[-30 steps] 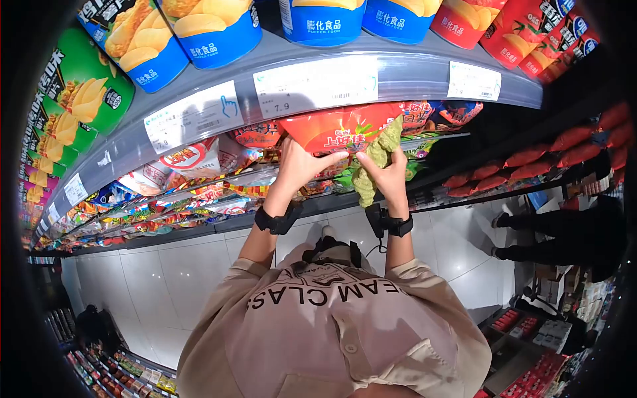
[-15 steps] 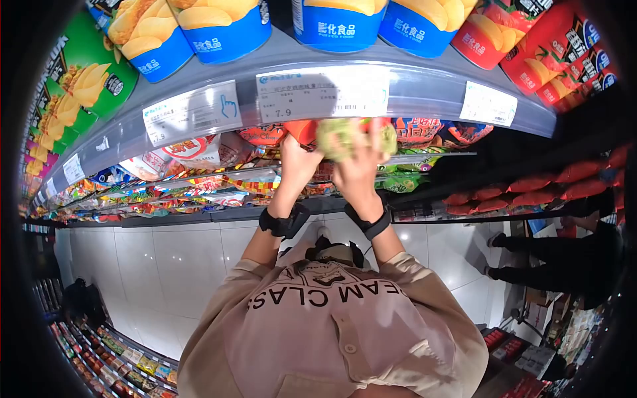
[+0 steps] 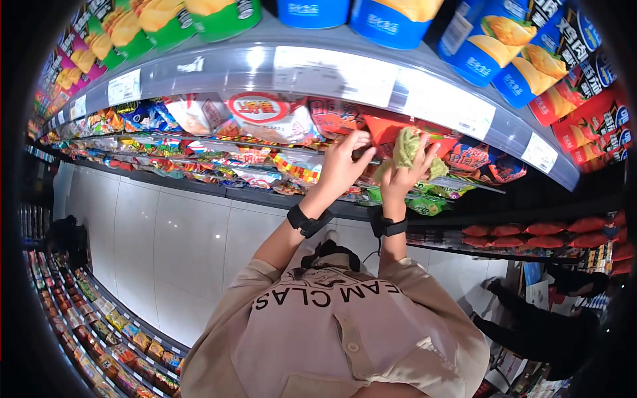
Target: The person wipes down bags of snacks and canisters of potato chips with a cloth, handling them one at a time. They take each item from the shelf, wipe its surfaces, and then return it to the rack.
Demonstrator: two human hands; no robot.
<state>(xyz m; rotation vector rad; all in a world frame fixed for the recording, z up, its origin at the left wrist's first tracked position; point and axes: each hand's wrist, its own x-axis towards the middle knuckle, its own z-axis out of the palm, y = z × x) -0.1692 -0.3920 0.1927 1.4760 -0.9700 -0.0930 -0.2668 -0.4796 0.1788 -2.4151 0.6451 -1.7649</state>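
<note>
My right hand (image 3: 410, 171) is closed on a crumpled green cloth (image 3: 406, 149) in front of the snack shelf. The cloth lies against a plain red bag (image 3: 381, 125) and partly covers it. Just left of the cloth is my left hand (image 3: 345, 162), its thumb and fingers apart at the left edge of the red bag, with nothing visible in its grasp. Beside it stand a red-printed chip bag (image 3: 335, 118) and a white bag with a red oval logo (image 3: 272, 119). Black bands circle both wrists.
Above my hands juts a grey shelf edge (image 3: 232, 66) with price tags, carrying blue chip canisters (image 3: 391, 23). Lower shelves hold more bagged snacks (image 3: 298, 166). A person in dark clothes (image 3: 551, 325) is at the right; another dark figure (image 3: 66, 242) is far left. White floor tiles (image 3: 192, 232) lie below.
My view has turned, so the shelf and hands appear shifted. My left hand has come off the red bag and its fingers have opened. My right hand still holds the green cloth.
</note>
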